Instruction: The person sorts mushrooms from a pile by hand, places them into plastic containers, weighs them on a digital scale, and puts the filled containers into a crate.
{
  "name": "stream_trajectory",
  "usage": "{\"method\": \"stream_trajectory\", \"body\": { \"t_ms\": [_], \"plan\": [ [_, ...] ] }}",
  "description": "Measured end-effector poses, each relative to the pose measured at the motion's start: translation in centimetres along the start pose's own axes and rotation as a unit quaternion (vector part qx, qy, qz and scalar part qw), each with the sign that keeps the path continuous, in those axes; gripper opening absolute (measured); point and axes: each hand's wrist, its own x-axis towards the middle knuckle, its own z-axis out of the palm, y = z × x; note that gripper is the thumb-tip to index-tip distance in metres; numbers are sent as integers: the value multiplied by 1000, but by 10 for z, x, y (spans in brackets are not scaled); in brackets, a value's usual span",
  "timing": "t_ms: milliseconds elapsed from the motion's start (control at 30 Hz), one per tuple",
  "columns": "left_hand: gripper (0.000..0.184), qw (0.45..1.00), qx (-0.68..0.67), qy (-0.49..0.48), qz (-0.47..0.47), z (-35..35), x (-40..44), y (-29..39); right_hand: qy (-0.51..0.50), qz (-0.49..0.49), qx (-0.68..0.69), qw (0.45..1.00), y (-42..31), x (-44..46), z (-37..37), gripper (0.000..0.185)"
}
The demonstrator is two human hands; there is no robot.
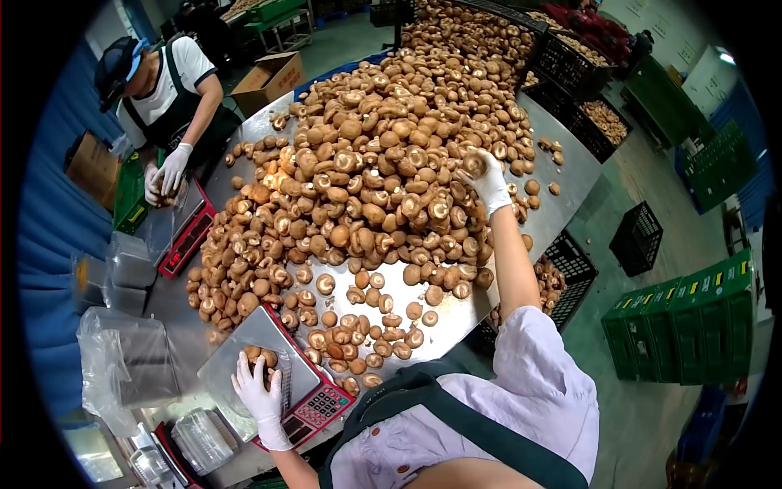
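Blue curtain [49,277] at far left. Beside it, a clear plastic bag [106,367] and stacked clear trays [130,265] occupy the left edge of the work area. Behind these, another person [179,90] in a dark apron works with white-gloved hands [173,167] over a red-edged scale [189,240]; what those hands hold cannot be made out.

Near left: the wearer's left hand [259,393], white-gloved, fingers spaced, lies over a few brown mushrooms [254,354] on a second scale [305,371], its red keypad side facing the wearer. Whether the fingers grip the mushrooms cannot be told.

Centre: a large mushroom heap [366,171] covers much of the metal surface [570,167], rising toward the far side; loose mushrooms [358,338] lie scattered just right of the second scale, on the near part of the surface.

Right of centre: the right hand [487,181], also gloved, is closed around a single mushroom [472,165] at the heap's right flank.

Right: a black crate [580,273] containing mushrooms stands below the surface's edge; farther right, a smaller black crate [638,238] rests on the floor, and green crates [684,326] stand stacked.
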Motion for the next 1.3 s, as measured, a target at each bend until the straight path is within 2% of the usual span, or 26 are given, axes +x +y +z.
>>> {"method": "stream_trajectory", "body": {
  "t_ms": [33, 100, 133, 167, 267, 300, 367, 433, 500, 533, 567, 633, 700, 767, 800, 833, 867, 933, 967, 1033, 1067, 1100, 1200, 1233, 1267, 1300],
  "plan": [
    [48, 1000, 0, 5, 7, 1, 1, -1, 67, -4, 10, 998, -6, -7, 10, 22],
    [49, 1000, -3, 6, 8, 0, 1, 0, 10, -2, -124, 992, 1, 17, -1, 19],
    [49, 1000, -4, 6, 9, 0, 1, -1, 19, -56, -249, 967, 2, 21, 1, 20],
    [49, 1000, -3, 7, 9, 0, 1, -1, -5, -102, -300, 948, 9, 25, 7, 21],
    [50, 1000, -2, 4, 6, 0, 2, -1, -35, -231, -554, 799, 18, 35, 38, 33],
    [50, 1000, 0, 4, 6, 0, 2, -1, -27, -246, -675, 695, 15, 32, 54, 39],
    [50, 1000, -1, 3, 7, 0, 1, -1, -94, -198, -798, 562, 13, 35, 76, 39],
    [48, 1000, -4, 7, -1, -2, 1, 1, -120, -171, -840, 501, 9, 40, 90, 32],
    [46, 1000, -17, 16, 5, -4, 1, 4, -95, -233, -813, 525, 2, 33, 97, 27],
    [45, 999, -25, 23, 3, -5, 1, 5, -67, -274, -775, 566, -1, 28, 100, 26],
    [45, 999, -27, 25, -7, -4, 1, 5, -39, -250, -760, 599, -6, 24, 105, 29],
    [45, 999, -39, 33, 2, -3, 1, 2, -27, -293, -672, 680, -4, 10, 109, 33],
    [47, 994, -43, 93, 38, 3, 1, -3, -80, -361, -580, 726, 12, -26, 122, 34],
    [48, 971, -195, 138, 5, -13, 5, 19, -190, -401, -488, 752, 36, -87, 153, 28],
    [50, 956, -251, 148, -14, -18, 5, 30, -243, -457, -451, 727, 52, -117, 166, 26],
    [53, 938, -304, 163, -37, -22, 5, 42, -306, -464, -421, 717, 67, -148, 179, 28],
    [58, 819, -539, 63, -188, -28, 1, 58, -368, -467, -406, 694, 83, -176, 192, 30],
    [67, 689, -711, 39, -133, -36, 0, 77, -483, -466, -381, 636, 116, -229, 213, 33],
    [62, 636, -766, 43, -87, -35, -5, 78, -530, -471, -374, 597, 129, -251, 223, 33],
    [55, 636, -746, 79, -181, -37, -13, 74, -614, -455, -347, 543, 159, -287, 235, 31],
    [55, 635, -743, 92, -190, -37, -23, 65, -639, -420, -337, 549, 171, -295, 239, 31],
    [53, 663, -716, 124, -180, -33, -32, 55, -662, -385, -329, 553, 179, -300, 243, 32],
    [58, 721, -631, 237, -160, -21, -50, 33, -648, -129, -346, 666, 196, -308, 255, 37],
    [59, 744, -590, 263, -171, -19, -54, 25, -619, 15, -373, 691, 199, -306, 261, 37],
    [63, 749, -572, 291, -166, -19, -55, 18, -594, -7, -335, 732, 217, -303, 262, 36],
    [67, 805, -486, 307, -148, -18, -55, 10, -566, -31, -296, 769, 226, -304, 266, 35]
  ]
}}
